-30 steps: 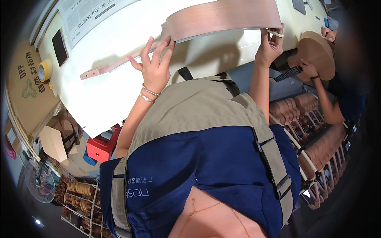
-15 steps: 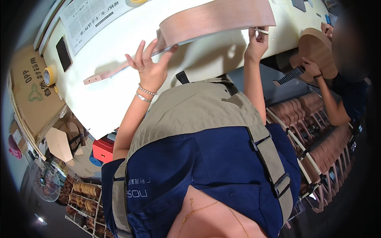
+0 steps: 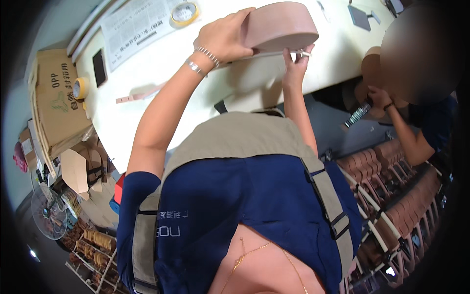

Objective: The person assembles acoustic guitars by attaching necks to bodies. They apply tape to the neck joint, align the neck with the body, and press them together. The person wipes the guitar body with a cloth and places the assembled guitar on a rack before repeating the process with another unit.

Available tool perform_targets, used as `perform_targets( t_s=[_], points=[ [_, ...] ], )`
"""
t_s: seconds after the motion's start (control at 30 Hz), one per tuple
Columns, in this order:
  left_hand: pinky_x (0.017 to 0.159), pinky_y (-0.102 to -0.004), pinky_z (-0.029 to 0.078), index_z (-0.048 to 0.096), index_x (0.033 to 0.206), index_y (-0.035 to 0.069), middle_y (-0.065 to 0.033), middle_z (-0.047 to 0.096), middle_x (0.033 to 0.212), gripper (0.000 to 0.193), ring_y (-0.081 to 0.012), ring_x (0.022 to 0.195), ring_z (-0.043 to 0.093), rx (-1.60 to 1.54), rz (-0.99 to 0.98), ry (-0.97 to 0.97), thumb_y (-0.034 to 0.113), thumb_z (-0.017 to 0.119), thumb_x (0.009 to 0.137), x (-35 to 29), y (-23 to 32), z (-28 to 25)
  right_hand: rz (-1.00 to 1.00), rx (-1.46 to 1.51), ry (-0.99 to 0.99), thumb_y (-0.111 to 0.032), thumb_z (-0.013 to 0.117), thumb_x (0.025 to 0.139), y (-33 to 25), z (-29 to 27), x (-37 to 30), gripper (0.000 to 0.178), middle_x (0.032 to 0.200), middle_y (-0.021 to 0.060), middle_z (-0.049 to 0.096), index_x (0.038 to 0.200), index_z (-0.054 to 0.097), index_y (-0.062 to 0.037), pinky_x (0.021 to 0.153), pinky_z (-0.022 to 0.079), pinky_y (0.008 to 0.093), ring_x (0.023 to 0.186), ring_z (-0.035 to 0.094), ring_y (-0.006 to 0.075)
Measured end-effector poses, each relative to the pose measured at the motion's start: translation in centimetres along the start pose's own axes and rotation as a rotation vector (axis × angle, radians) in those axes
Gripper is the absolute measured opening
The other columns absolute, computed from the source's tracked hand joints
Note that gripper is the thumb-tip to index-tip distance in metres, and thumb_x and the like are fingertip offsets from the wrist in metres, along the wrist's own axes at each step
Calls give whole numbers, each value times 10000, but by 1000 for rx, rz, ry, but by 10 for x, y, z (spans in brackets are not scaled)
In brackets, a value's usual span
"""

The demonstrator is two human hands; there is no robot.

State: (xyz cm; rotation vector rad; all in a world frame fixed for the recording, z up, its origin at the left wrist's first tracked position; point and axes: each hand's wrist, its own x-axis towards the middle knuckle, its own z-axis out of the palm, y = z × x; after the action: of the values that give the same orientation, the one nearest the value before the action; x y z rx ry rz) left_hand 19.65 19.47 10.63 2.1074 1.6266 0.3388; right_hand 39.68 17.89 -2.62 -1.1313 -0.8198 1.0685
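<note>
An unfinished wooden guitar (image 3: pixel 281 30) rests on the white table, its pinkish-brown side facing me. Its pale neck (image 3: pixel 139 94) reaches left across the tabletop, partly behind my left forearm. My left hand (image 3: pixel 224 38) is wrapped over the guitar body's left portion, thumb on the near side. Below the body's right end, my right hand (image 3: pixel 295 71) pinches a thin whitish stick (image 3: pixel 302 53), close to the lower edge of the guitar. What kind of stick it is does not show. The guitar's far side is hidden.
A newspaper (image 3: pixel 139 36), a yellow tape roll (image 3: pixel 184 13) and a phone (image 3: pixel 99 68) lie on the table (image 3: pixel 171 110). Another tape roll (image 3: pixel 81 88) sits by a cardboard box (image 3: pixel 56 98). At right, a co-worker (image 3: pixel 416 139) holds another guitar, near racks of guitar parts (image 3: pixel 391 176).
My left hand, spread open beside the neck before, has moved up and taken hold of the guitar body. The guitar has turned, so its rounded end now faces me more.
</note>
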Motion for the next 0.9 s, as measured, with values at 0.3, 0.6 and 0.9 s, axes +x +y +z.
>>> perform_targets(
  t_s=[0.3, 0.6, 0.9],
  points=[
    [821, -278, 444, 431, 1218, -28, -135, 540, 1118, 645, -176, 975, 551, -725, 310, 546, 165, 760, 698, -108, 28, -171, -404, 374, -346, 149, 567, 714, -211, 108, -38, 1020, 1405, 126, 174, 1457, -27, -219, 932, 443, 403, 1206, 396, 309],
    [1036, -453, 357, 453, 1217, 88, -147, 106, 1461, 528, -301, 1355, 166, 82, 697, 1436, 147, 711, 760, -155, -5, -141, -525, 407, -830, 173, 402, 716, -206, 144, -76, 946, 1371, 102, 255, 1458, -36, -218, 1005, 368, 425, 1191, 486, 240],
    [1098, -437, 200, 716, 775, 238, -224, 50, 1461, 189, -392, 1372, 51, 740, 326, 1222, 343, 806, 647, -189, -1, -133, -611, 247, -842, 165, 342, 690, -206, 142, -77, 922, 1308, 171, 349, 1427, -136, -112, 985, 418, 372, 1211, 443, 223]
  ],
)
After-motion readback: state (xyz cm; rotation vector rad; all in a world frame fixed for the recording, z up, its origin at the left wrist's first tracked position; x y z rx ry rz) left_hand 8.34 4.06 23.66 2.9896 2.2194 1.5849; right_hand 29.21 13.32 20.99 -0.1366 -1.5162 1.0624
